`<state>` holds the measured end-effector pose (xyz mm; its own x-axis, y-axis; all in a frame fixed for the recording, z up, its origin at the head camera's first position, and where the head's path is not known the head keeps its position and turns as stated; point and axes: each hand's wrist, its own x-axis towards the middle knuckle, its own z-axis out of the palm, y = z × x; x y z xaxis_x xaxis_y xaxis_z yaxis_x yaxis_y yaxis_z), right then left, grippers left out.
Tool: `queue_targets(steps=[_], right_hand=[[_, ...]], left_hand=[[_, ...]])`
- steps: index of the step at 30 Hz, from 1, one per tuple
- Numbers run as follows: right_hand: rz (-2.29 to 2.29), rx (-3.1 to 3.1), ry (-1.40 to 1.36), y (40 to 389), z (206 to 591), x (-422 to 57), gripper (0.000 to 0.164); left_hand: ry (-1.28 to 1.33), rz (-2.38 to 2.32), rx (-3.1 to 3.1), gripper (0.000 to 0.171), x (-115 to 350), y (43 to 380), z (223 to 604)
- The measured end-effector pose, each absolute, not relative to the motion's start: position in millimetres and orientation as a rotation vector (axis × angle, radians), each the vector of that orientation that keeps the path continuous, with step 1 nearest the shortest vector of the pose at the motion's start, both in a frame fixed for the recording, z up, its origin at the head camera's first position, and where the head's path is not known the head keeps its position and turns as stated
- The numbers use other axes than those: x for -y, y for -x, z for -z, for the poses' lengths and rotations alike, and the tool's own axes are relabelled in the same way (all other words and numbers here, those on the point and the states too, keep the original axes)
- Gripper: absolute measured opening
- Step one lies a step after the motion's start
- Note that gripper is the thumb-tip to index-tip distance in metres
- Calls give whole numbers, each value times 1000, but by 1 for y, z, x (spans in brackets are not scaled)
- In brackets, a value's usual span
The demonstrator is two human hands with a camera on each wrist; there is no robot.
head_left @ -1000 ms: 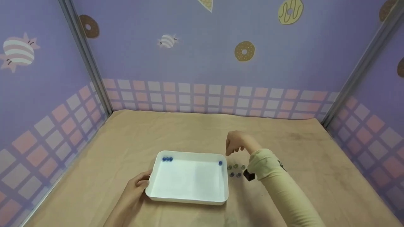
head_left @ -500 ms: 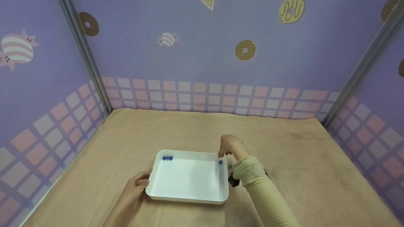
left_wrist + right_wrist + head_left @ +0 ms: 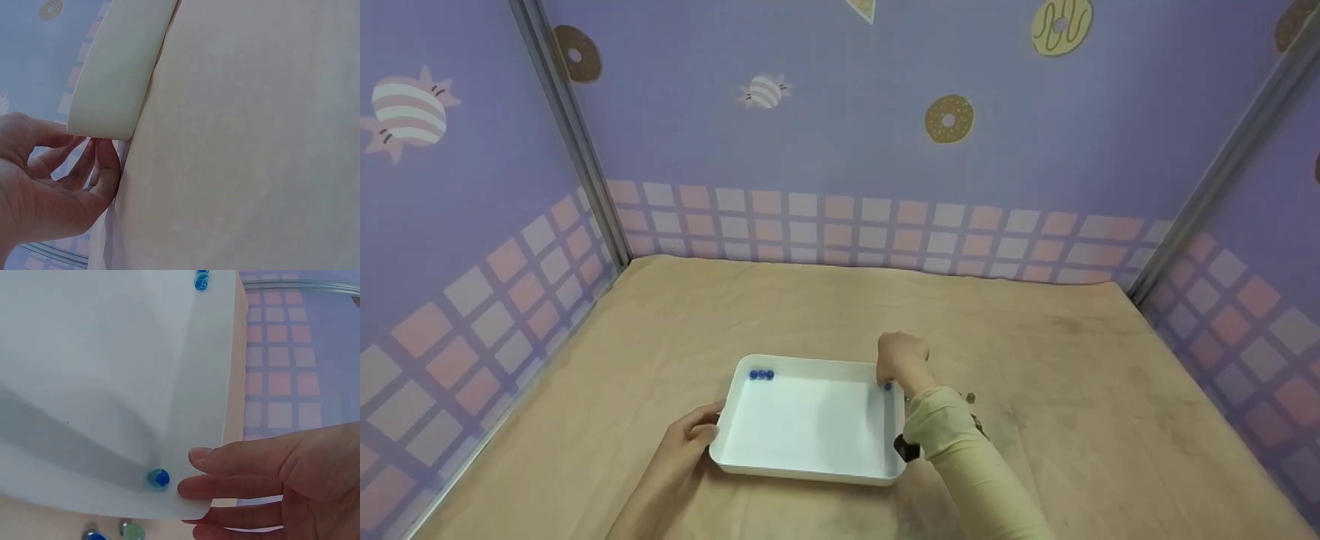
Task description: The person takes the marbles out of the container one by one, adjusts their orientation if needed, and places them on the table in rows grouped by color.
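White tray: lies on a tan covering; clock directions are taken from its middle in the head view.
Left hand: at 9 o'clock, holding the tray's side with bent fingers.
Right hand: at the 2 o'clock corner, thumb and forefinger extended with a narrow gap between, nothing visible in it.
Single blue marble: inside that same corner, just beside the right forefinger.
Row of three blue marbles: inside the tray, toward 11 o'clock.
Loose marbles: a blue one and a green one, outside, near the 2 o'clock corner.
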<state>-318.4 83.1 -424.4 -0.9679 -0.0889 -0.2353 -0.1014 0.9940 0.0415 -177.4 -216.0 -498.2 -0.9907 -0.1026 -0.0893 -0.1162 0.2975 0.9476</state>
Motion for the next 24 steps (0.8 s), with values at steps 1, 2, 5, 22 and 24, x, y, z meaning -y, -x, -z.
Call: queue_targets(steps=[1, 2, 5, 22, 24], right_hand=[[-80, -2908, 137, 318, 426, -82, 33], [-81, -2913, 133, 318, 428, -81, 34], [-85, -2937, 112, 316, 432, -79, 36], [-153, -3068, 142, 312, 452, -77, 14], [-151, -3066, 151, 312, 452, -77, 14]], left_hand=[[214, -1843, -2519, 43, 216, 177, 498], [215, -1841, -2519, 43, 216, 178, 498], [217, -1835, -2523, 43, 216, 177, 498], [264, -1900, -2435, 44, 216, 179, 499], [262, -1887, -2450, 44, 216, 179, 498]])
